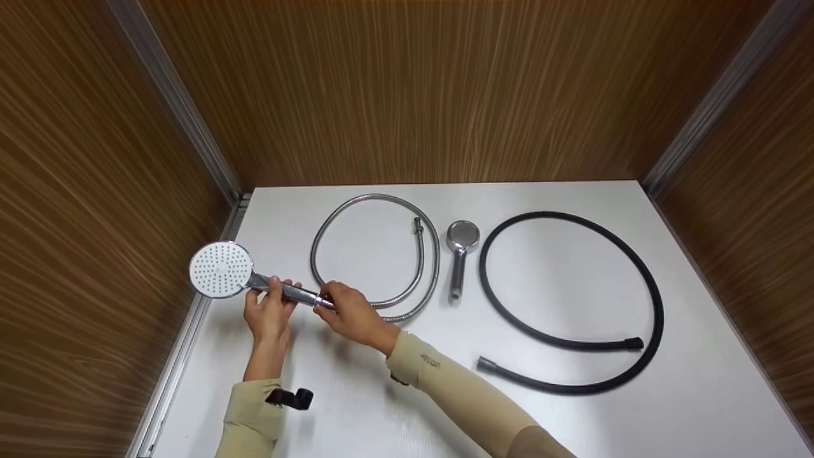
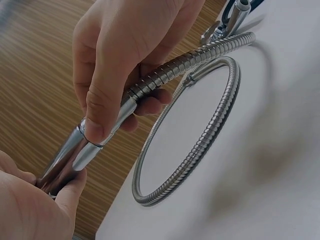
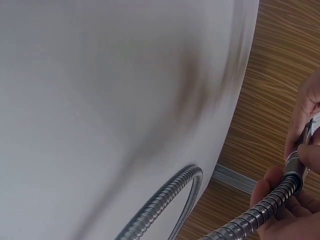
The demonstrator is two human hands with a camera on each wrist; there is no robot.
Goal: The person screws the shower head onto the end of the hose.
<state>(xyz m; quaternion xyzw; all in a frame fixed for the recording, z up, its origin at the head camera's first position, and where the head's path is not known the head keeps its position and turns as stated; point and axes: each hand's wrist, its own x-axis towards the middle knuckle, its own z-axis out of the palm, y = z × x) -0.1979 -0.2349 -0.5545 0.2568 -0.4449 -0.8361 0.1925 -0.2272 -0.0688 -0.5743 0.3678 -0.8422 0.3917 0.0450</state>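
Note:
My left hand (image 1: 270,315) grips the chrome handle of a large round shower head (image 1: 220,270), whose white nozzle face points up at the table's left. Thumb and fingers of my right hand (image 1: 356,312) pinch the metal end fitting of a silver shower hose (image 1: 439,261). In the left wrist view that fitting (image 2: 120,117) meets the end of the handle (image 2: 67,157), in one line with it. From my right hand the ribbed hose (image 3: 260,212) runs down and loops on the table, its other end fitting (image 1: 418,224) lying free.
A smaller chrome shower head (image 1: 462,254) lies mid-table, right of the silver hose. Farther right, a black hose (image 1: 658,305) lies in a wide loop. Wood-grain panels (image 1: 432,89) enclose the white table (image 1: 394,407) at the back and both sides.

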